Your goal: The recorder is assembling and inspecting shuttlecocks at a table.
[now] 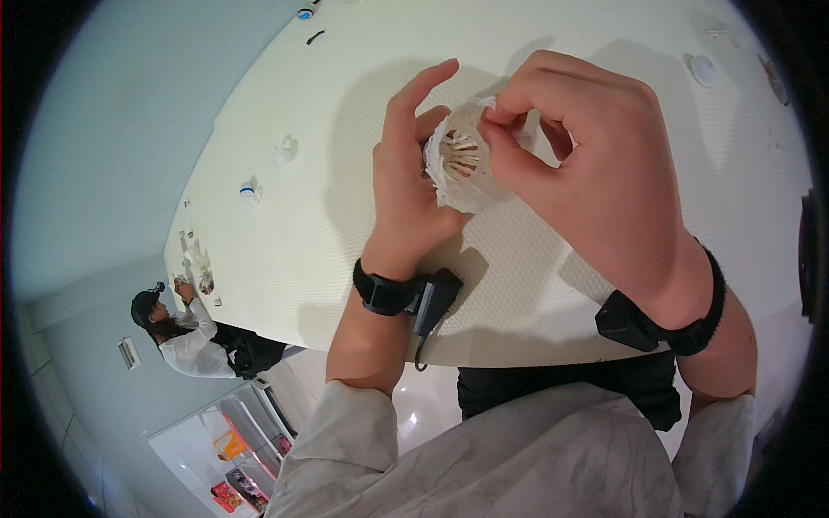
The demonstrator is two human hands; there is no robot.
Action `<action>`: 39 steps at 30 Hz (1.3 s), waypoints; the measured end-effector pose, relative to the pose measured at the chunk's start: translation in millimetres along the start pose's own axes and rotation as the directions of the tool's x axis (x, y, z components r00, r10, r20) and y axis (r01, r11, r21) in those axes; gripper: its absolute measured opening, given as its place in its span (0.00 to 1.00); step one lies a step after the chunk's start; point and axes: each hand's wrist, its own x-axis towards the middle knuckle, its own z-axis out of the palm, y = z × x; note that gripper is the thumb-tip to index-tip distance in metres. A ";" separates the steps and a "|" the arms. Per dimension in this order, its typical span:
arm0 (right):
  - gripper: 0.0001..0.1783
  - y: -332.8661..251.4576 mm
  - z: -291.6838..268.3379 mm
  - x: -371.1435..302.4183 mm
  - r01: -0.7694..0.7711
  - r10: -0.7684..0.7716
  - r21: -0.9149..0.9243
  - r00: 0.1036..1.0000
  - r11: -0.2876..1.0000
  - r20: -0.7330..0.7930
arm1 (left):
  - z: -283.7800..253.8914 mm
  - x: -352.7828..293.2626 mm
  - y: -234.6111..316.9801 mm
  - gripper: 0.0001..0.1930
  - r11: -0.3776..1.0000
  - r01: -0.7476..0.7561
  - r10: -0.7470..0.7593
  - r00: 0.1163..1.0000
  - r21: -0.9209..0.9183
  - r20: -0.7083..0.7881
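Note:
Between my two hands is a translucent, crinkled plastic sleeve [477,195] with a ragged white rim. A bundle of thin, pale sticks [460,155] shows inside its mouth; their kind is hard to make out. My left hand [404,194] supports the sleeve from the left, its thumb underneath and its index finger stretched out past it. At the sleeve's upper right edge, my right hand [609,147] pinches the plastic between thumb and fingertips. Both hands are above the white table [302,259], and some of the left fingers are hidden behind the sleeve.
On the table lie a blue-and-white small container [249,193], a clear plastic piece [283,154], a small black item [315,37] and a round white lid [701,70]. Farther left, a person [194,344] works at the table's edge. A shelf unit [246,432] stands beyond.

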 end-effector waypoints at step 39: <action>0.04 2.2 7.2 -7.0 -0.108 0.109 0.150 0.994 0.983 0.002 | 3.3 -0.5 1.3 0.41 0.992 0.018 -0.020 1.000 -0.127 -0.012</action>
